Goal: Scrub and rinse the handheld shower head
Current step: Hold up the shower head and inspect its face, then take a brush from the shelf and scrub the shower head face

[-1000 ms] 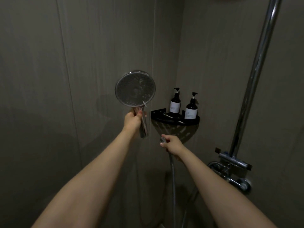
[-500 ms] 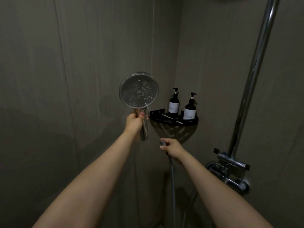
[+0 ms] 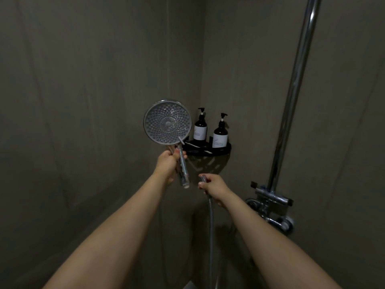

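Observation:
A round handheld shower head with a nubbed face points toward me, held upright in front of the wall corner. My left hand grips its clear handle just below the disc. The handle's lower end hangs free, detached from the hose. My right hand grips the metal end fitting of the shower hose, a short way right of and below the handle's end. The hose drops down from my right hand.
A black corner shelf carries two dark pump bottles just right of the shower head. A chrome riser pipe runs up the right wall from the mixer valve. Grey tiled walls surround everything.
The shower head has turned so its face looks more squarely at me and has shifted slightly right. Both hands have kept their grips.

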### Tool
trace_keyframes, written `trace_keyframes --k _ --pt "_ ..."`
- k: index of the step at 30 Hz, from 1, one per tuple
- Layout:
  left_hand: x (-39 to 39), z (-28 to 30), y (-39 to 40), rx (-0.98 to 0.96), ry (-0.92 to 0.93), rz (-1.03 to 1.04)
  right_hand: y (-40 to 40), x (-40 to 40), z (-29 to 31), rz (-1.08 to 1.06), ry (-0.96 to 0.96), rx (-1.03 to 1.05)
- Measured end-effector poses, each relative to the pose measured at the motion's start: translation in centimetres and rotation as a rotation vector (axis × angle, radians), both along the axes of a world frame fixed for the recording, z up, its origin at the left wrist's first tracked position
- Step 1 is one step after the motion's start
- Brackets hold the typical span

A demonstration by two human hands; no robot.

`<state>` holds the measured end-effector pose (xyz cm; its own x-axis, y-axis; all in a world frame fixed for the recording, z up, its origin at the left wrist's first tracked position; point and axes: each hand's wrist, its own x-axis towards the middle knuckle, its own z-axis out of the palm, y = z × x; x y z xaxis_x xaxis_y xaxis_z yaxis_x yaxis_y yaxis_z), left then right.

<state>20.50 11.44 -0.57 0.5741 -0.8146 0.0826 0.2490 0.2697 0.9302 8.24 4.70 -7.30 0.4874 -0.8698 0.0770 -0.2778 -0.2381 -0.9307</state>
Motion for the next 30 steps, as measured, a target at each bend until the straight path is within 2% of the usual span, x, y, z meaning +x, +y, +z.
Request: trace_keyframes --k 6,12,20,24,30 --pt "-5.5 -1.4 -4.5 0.014 0.014 -0.094 -2.5 -4.4 -0.6 -0.062 0.014 -0.004" --pt "-9.8 -2.4 -9.0 0.028 0.000 -0.186 -6.8 -12.9 -2.2 -0.307 -0.051 0.094" --pt "-15.4 -3.8 -13.1 0.052 0.057 -0.328 -10.6 -20.4 -3.5 -0.518 0.075 0.030" --pt "-16.4 -4.1 -14.3 0.049 0.089 -0.362 -12.1 -21.8 -3.4 -0.513 0.106 0.017" --pt "-16.2 -4.3 -14.9 0.073 0.066 -0.363 -14.5 -22.7 -2.7 -0.551 0.251 -0.035"
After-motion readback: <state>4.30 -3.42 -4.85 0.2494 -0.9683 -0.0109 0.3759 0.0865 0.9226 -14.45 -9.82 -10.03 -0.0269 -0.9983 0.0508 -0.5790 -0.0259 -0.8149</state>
